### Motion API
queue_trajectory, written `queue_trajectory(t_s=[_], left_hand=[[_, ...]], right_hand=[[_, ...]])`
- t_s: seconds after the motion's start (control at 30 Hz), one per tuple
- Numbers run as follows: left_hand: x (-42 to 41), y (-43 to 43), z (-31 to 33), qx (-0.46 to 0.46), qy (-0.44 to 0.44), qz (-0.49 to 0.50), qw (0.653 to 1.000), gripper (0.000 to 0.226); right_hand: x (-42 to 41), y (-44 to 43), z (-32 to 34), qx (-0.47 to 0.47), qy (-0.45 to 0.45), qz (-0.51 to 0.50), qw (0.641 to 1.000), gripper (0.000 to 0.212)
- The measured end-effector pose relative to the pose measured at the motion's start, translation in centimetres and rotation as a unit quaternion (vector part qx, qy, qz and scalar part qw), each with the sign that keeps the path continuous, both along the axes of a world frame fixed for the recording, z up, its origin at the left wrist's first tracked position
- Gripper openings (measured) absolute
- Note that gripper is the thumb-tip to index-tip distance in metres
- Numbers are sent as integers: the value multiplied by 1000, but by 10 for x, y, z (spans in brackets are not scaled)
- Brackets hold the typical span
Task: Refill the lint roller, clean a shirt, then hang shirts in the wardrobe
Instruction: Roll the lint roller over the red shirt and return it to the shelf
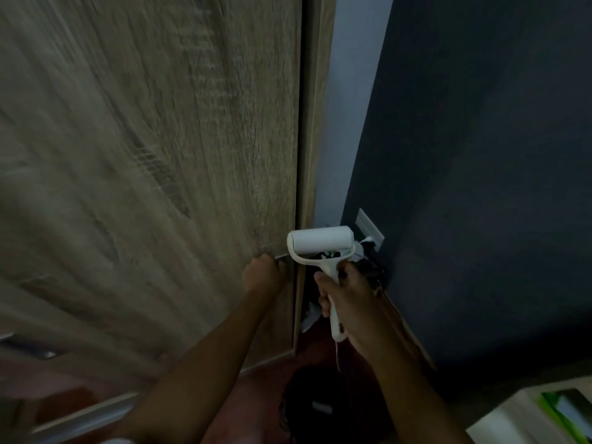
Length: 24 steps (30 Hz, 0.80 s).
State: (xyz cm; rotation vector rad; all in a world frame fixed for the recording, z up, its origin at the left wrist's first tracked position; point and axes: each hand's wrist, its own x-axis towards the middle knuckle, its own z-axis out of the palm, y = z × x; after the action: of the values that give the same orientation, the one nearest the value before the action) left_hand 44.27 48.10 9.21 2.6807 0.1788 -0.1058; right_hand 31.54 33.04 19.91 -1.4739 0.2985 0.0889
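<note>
1. L hand [264, 273] fingers curled on wardrobe door [153, 149], at its right edge.
2. R hand [350, 299] wraps lint roller [320, 242] handle; roll upward, just right of door edge, near dark wall [480, 155].

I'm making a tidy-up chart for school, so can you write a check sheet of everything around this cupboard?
Surface: reddish floor, dim.
Job's things: white lint roller, roll end up; wardrobe door, blurred; no shirt seen.
Clutter: dark bag on the floor; green-and-white item at lower right.
Hands: left hand, fingers curled at the door's edge; right hand grips the roller's handle.
Cables: dark leads below the wall socket.
Surroundings: dark wall to the right.
</note>
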Motion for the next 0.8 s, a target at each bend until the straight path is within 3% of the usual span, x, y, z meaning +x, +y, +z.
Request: queue_trajectory(t_s=[0.33, 0.63, 0.7, 0.8], left_hand=[[-9, 19, -5, 3, -1, 100, 995, 40], [-45, 86, 3, 2, -11, 231, 973, 47], [-55, 100, 24, -13, -60, 252, 966, 39], [-63, 110, 71, -38, -248, 242, 937, 24]], right_hand=[[12, 1, 4, -8, -13, 71, 997, 12], [19, 10, 11, 15, -36, 147, 988, 15], [20, 14, 14, 31, -31, 152, 987, 13], [23, 26, 21, 35, -27, 187, 981, 10]])
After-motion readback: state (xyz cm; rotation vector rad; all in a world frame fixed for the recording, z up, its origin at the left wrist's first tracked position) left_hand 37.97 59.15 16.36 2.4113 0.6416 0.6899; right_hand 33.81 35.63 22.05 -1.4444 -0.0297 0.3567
